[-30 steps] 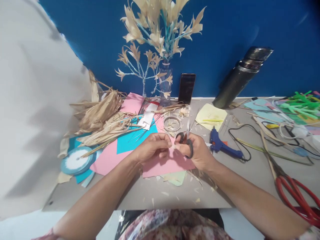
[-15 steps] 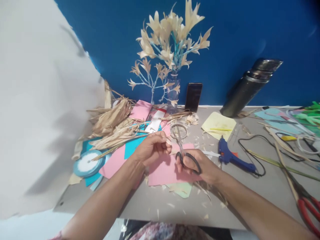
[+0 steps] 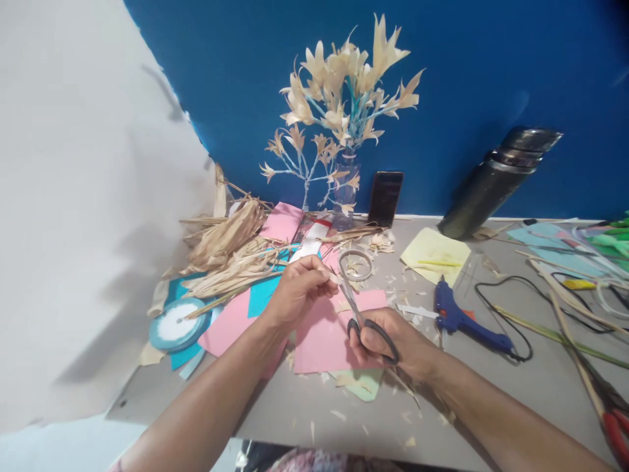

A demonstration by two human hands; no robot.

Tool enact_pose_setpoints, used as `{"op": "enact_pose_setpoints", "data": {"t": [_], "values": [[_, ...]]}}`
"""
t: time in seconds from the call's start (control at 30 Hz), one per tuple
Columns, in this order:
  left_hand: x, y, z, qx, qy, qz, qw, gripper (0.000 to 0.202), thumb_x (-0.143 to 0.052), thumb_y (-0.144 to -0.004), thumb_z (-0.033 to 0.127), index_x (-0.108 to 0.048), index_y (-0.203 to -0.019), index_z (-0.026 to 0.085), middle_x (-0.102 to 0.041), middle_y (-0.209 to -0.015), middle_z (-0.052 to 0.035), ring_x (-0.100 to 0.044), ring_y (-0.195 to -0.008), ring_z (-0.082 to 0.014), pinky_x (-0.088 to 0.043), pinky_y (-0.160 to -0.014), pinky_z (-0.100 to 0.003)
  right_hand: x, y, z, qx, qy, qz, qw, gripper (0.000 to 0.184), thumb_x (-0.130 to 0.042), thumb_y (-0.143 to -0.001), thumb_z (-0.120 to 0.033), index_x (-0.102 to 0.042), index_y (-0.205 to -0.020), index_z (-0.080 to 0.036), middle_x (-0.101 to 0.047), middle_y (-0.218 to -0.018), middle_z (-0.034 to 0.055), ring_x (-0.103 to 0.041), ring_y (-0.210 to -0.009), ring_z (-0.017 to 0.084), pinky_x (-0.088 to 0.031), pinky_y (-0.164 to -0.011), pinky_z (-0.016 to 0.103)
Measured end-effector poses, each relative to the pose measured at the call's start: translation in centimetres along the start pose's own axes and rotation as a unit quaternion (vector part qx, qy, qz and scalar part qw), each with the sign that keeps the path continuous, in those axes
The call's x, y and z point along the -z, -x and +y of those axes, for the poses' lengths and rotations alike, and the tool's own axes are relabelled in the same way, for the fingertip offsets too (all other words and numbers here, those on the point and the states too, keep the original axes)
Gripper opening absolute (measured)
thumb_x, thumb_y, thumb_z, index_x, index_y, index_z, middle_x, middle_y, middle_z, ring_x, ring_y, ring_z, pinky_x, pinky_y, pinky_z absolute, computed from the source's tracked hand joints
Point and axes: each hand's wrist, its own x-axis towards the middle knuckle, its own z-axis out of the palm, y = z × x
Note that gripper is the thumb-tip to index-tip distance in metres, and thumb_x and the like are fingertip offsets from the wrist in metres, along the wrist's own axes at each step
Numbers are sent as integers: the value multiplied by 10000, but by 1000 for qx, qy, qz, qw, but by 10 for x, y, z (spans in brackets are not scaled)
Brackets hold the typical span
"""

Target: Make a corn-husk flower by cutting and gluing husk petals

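My left hand (image 3: 296,292) pinches a small pale strip of dried leaf (image 3: 333,277) above the pink paper sheet (image 3: 328,334). My right hand (image 3: 393,341) grips black-handled scissors (image 3: 361,314). Their blades point up and left, and the tips reach the strip right beside my left fingers. Both hands hover over the grey table (image 3: 432,387).
A heap of dried leaves (image 3: 226,246) and blue and pink papers lie at left. A vase of straw flowers (image 3: 344,131), a phone (image 3: 385,198) and a dark flask (image 3: 496,180) stand at the back. A blue glue gun (image 3: 462,318) lies right; red-handled shears (image 3: 616,426) far right.
The scissors have swung from upright to leaning left, their tips now at the strip in my left hand. My right hand dropped lower. The camera view shifted, moving everything right and down.
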Motion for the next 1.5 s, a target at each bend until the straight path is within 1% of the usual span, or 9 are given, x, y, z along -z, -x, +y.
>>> {"op": "enact_pose_setpoints", "data": {"t": [0.1, 0.27, 0.5, 0.73, 0.9, 1.1, 1.3, 1.5], "values": [[-2, 1, 1, -6, -9, 4, 1000, 182, -742, -649, 180, -563, -622, 159, -671, -582, -25, -604, -552, -120, -468, -578, -228, 1, 0, 3, -3, 7, 10, 1000, 583, -680, -790, -693, -641, -746, -113, -613, -653, 41, -407, -517, 80, -227, -449, 214], [-2, 2, 1, -17, -17, 0, 1000, 178, -744, -662, 185, -569, -644, 158, -675, -597, -17, -609, -547, -116, -465, -579, -222, 0, 0, -2, -2, 42, 20, 999, 620, -660, -778, -727, -621, -655, -121, -575, -589, 23, -386, -490, 79, -220, -466, 226], [1, 1, 1, -14, -28, -24, 999, 158, -727, -664, 183, -573, -637, 158, -693, -601, -37, -620, -538, -127, -469, -584, -231, -2, 1, -5, -15, 45, 21, 999, 601, -659, -785, -711, -616, -647, -128, -559, -579, 15, -350, -473, 73, -193, -451, 235], [2, 1, 2, -18, -36, -19, 999, 152, -723, -681, 184, -578, -646, 160, -700, -611, -41, -617, -548, -126, -467, -599, -233, -1, 1, -4, -15, 50, 20, 998, 585, -643, -817, -683, -610, -641, -126, -539, -562, 4, -347, -467, 66, -194, -456, 237], [1, 2, 3, -22, -49, -16, 998, 156, -721, -686, 185, -574, -636, 164, -697, -600, -41, -616, -551, -128, -462, -603, -236, 0, 2, -3, -13, 61, 26, 998, 563, -652, -821, -663, -613, -649, -129, -553, -576, 11, -365, -476, 71, -209, -459, 238], [3, 0, 2, -27, -49, -25, 998, 144, -712, -705, 179, -581, -647, 162, -703, -611, -41, -621, -562, -128, -471, -618, -239, 1, 1, -1, -20, 67, 39, 997, 524, -667, -822, -626, -587, -631, -145, -507, -547, -14, -350, -470, 69, -188, -448, 235], [5, 1, 6, -17, -61, -26, 998, 127, -713, -683, 187, -593, -653, 159, -692, -587, -35, -616, -544, -128, -472, -612, -240, -1, 1, -5, -39, 81, 48, 995, 470, -705, -793, -551, -569, -585, -152, -489, -506, -30, -352, -460, 66, -216, -457, 232], [8, 0, 9, -16, -82, -30, 996, 127, -695, -673, 197, -583, -627, 158, -675, -577, -34, -618, -541, -132, -445, -598, -237, 0, 1, -5, -49, 110, 42, 992, 488, -687, -795, -572, -565, -573, -154, -488, -509, -24, -368, -467, 71, -231, -466, 238]]}}
